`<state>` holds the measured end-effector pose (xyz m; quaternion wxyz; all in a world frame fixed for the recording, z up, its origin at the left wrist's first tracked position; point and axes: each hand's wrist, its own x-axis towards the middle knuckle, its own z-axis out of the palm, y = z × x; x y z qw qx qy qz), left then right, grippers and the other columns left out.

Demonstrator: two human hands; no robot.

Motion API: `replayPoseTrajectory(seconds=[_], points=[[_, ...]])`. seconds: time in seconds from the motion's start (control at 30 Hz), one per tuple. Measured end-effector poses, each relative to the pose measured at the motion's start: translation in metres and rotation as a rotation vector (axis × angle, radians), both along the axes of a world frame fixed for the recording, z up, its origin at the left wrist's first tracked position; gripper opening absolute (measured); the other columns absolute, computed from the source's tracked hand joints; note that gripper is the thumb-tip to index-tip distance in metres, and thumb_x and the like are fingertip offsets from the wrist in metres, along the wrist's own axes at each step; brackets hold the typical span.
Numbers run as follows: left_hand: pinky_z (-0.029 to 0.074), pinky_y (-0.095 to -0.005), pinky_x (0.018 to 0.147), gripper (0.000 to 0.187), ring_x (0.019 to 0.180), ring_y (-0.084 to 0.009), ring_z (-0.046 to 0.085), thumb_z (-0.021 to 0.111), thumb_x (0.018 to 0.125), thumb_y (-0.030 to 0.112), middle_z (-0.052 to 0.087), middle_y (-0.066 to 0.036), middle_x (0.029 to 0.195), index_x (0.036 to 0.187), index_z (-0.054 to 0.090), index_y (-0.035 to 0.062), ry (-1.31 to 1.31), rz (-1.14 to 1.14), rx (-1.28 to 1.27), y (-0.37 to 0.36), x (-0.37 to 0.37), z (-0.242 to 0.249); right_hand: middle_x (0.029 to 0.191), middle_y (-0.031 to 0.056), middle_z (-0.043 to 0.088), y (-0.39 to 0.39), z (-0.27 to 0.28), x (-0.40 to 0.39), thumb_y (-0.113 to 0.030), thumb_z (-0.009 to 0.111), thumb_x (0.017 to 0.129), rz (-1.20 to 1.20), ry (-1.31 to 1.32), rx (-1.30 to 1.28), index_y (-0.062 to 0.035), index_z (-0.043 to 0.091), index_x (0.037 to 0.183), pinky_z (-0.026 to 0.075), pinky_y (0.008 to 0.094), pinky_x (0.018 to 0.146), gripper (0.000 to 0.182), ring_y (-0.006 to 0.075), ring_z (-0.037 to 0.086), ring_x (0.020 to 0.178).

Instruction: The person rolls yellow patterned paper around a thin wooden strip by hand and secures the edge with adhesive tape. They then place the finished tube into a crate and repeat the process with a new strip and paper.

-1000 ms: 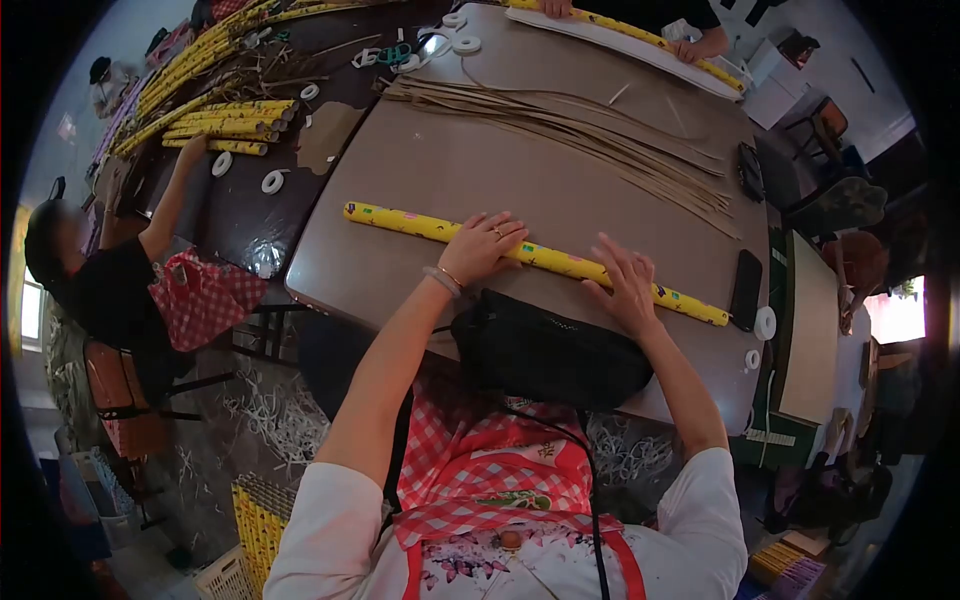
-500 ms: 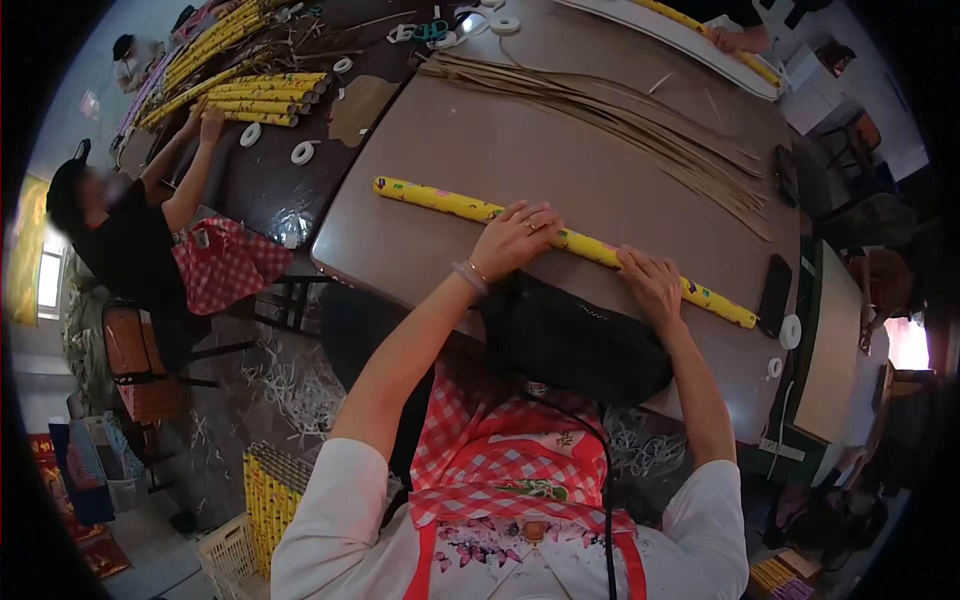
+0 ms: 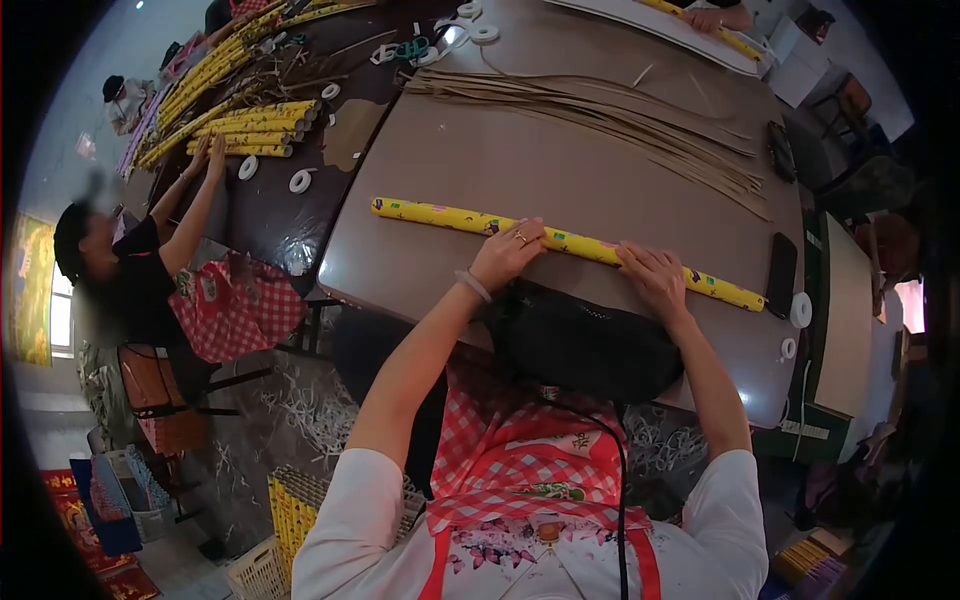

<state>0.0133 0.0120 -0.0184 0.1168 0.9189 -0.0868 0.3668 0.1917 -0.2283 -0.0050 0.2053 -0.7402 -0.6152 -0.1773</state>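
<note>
A long yellow tube (image 3: 578, 246) with a colourful printed pattern lies across the near part of the brown table (image 3: 470, 170). My left hand (image 3: 508, 253) is on it left of the middle, fingers curled over the top. Farther right, my right hand (image 3: 654, 278) grips the same tube, fingers bent over it. Both ends of the tube stick out past my hands. A black waist bag (image 3: 590, 340) sits at my front against the table edge.
Long thin brown strips (image 3: 600, 115) lie beyond the tube. At right are a black phone (image 3: 783, 275) and white tape rolls (image 3: 801, 310). On the dark left table, a co-worker's hands (image 3: 208, 160) touch bundled yellow tubes (image 3: 255, 130). Another person's hand (image 3: 715, 18) is at the far right.
My left hand's fingers have drawn in, more curled on the tube. The tube lies slightly flatter across the view, which has shifted a little. The co-worker at left has leaned back.
</note>
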Motion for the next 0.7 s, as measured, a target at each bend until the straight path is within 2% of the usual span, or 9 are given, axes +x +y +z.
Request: replayPoseTrajectory(seconds=[0.1,0.23,0.3,0.43,0.5,0.53,0.57,0.67,0.7], points=[[0.051,-0.0374,0.077,0.015,0.092,-0.0275,0.061,0.068,0.078,0.011,0.058,-0.011,0.108,0.082,0.055,0.0042,0.129,0.056,-0.168,0.001,-0.004,-0.007,0.113,-0.0039,0.063,0.0,0.002,-0.001,-0.024,0.068,0.078,0.005,0.004,0.018,-0.0203,0.063,0.113,0.043,0.0307,0.079,0.035,0.0148,0.061,0.093],[0.048,-0.0398,0.075,0.022,0.09,-0.0301,0.058,0.07,0.077,0.017,0.057,-0.012,0.105,0.087,0.055,0.0046,0.065,0.19,-0.159,0.002,-0.017,0.024,0.113,-0.0034,0.063,-0.001,0.001,0.0,-0.025,0.068,0.079,0.009,0.009,0.014,-0.0198,0.063,0.113,0.043,0.0309,0.081,0.035,0.0157,0.061,0.093],[0.046,-0.0394,0.078,0.027,0.089,-0.0294,0.055,0.072,0.077,0.021,0.055,-0.01,0.099,0.089,0.054,0.005,0.098,0.513,-0.398,0.0,-0.025,0.027,0.113,-0.0034,0.063,0.0,0.001,0.001,-0.025,0.067,0.079,0.004,-0.001,0.013,-0.0196,0.062,0.114,0.043,0.031,0.081,0.035,0.016,0.061,0.094],[0.046,-0.0367,0.075,0.027,0.084,-0.0265,0.054,0.068,0.08,0.018,0.053,-0.012,0.096,0.096,0.053,0.0019,-0.032,0.687,-0.579,0.008,-0.038,0.021,0.113,-0.0036,0.063,-0.001,0.0,0.001,-0.025,0.067,0.08,0.004,0.023,0.002,-0.0189,0.063,0.113,0.043,0.0315,0.082,0.034,0.0159,0.06,0.094],[0.045,-0.0354,0.074,0.028,0.083,-0.021,0.053,0.062,0.085,0.014,0.05,-0.011,0.097,0.104,0.049,-0.0005,-0.382,0.855,-1.167,0.016,-0.044,0.011,0.113,-0.0036,0.063,0.0,-0.001,0.001,-0.024,0.067,0.08,0.012,0.034,0.011,-0.0187,0.063,0.113,0.043,0.0316,0.082,0.034,0.0158,0.06,0.095],[0.044,-0.0329,0.074,0.034,0.084,-0.0168,0.05,0.06,0.086,0.014,0.045,-0.01,0.102,0.111,0.043,-0.0021,-0.31,0.983,-1.116,0.021,-0.051,0.01,0.113,-0.0033,0.063,0.0,-0.001,0.001,-0.024,0.067,0.08,0.008,0.033,0.01,-0.0187,0.063,0.113,0.043,0.0316,0.082,0.034,0.0159,0.06,0.095],[0.044,-0.0329,0.074,0.034,0.084,-0.0168,0.05,0.06,0.086,0.014,0.045,-0.01,0.102,0.111,0.043,-0.0021,-0.313,0.992,-1.111,0.021,-0.054,0.007,0.113,-0.0031,0.063,0.0,-0.002,0.001,-0.024,0.067,0.079,0.005,0.033,0.009,-0.0186,0.064,0.113,0.043,0.0316,0.081,0.035,0.0159,0.06,0.095],[0.043,-0.0317,0.076,0.049,0.085,-0.0175,0.048,0.065,0.083,0.015,0.039,-0.012,0.107,0.118,0.036,-0.0019,-0.383,0.952,-1.336,0.008,-0.049,0.013,0.114,-0.0025,0.063,0.0,0.0,0.001,-0.024,0.067,0.079,0.008,0.037,-0.007,-0.0188,0.063,0.114,0.043,0.0314,0.081,0.036,0.0161,0.061,0.096],[0.042,-0.034,0.08,0.059,0.09,-0.0202,0.046,0.069,0.08,0.018,0.037,-0.014,0.108,0.121,0.031,-0.0015,-0.337,0.932,-1.426,-0.002,-0.043,0.022,0.114,-0.0025,0.063,0.0,0.0,0.001,-0.024,0.067,0.079,0.019,0.037,-0.004,-0.0188,0.063,0.114,0.043,0.0314,0.081,0.036,0.0161,0.061,0.096]])
